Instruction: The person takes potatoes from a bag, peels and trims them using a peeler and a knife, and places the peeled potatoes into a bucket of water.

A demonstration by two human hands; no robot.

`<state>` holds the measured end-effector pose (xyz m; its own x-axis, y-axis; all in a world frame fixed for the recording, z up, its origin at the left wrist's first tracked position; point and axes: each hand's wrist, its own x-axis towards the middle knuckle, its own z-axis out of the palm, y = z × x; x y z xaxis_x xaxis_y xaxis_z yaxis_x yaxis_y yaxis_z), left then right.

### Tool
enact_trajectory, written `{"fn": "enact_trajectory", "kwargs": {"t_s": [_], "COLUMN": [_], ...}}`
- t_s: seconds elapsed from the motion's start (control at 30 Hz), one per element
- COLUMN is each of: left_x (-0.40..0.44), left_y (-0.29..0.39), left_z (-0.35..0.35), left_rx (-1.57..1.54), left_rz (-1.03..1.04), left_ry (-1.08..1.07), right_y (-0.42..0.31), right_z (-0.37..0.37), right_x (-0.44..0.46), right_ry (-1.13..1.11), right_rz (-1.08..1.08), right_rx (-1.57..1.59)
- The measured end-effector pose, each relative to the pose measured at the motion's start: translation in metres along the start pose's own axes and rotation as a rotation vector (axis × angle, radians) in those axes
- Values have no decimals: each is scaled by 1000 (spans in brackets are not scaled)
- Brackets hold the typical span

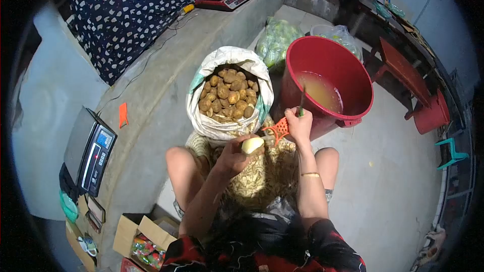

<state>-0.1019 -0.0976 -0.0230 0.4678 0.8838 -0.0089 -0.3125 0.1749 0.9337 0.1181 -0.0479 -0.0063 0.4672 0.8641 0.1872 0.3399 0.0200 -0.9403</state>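
My left hand (233, 157) is closed around a pale peeled potato (252, 145), held over a heap of peelings between my knees. Just to the right, my right hand (299, 127) grips an orange peeler (277, 131), its slotted head pointing toward the potato without a visible touch. A thin dark blade with a green handle (301, 112) sticks up from the same fist; it looks like a knife. Brown unpeeled potatoes (229, 93) fill an open white sack (199, 116) in front of me. Potato peelings (254, 179) lie piled below both hands.
A red tub (330, 53) with cloudy liquid stands at front right, close to my right hand. Behind it is a bag of green vegetables (279, 42). Scales (93, 156) and an orange object (123, 115) sit on the left ledge. A box (146, 236) is at lower left.
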Motion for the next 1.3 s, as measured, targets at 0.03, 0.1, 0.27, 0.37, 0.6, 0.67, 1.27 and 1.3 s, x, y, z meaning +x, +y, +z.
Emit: {"fn": "enact_trajectory", "kwargs": {"t_s": [0.03,0.1,0.27,0.37,0.6,0.67,1.27,1.3], "left_x": [2,3,1,5,4,4,6,3], "left_y": [6,-1,-8,-9,-12,4,-24,-22], "left_z": [1,-2,-4,-3,0,0,-10,-7], "left_rx": [78,-93,-33,186,-99,-299,-166,-139], "left_rz": [-47,62,38,59,12,78,82,111], "left_ry": [24,-68,-42,-42,-9,-222,-100,-108], "right_y": [-4,-30,3,-18,9,-24,-43,-30], "right_z": [0,-1,-3,-1,-2,-3,-1,0], "right_x": [-2,-20,-4,-16,-1,-20,-27,-23], "right_ry": [2,-28,25,-12,42,-1,2,1], "right_rz": [-3,-175,-29,-126,-74,-154,-245,-235], "right_rx": [3,-2,-133,40,-63,-8,-67,-70]}}
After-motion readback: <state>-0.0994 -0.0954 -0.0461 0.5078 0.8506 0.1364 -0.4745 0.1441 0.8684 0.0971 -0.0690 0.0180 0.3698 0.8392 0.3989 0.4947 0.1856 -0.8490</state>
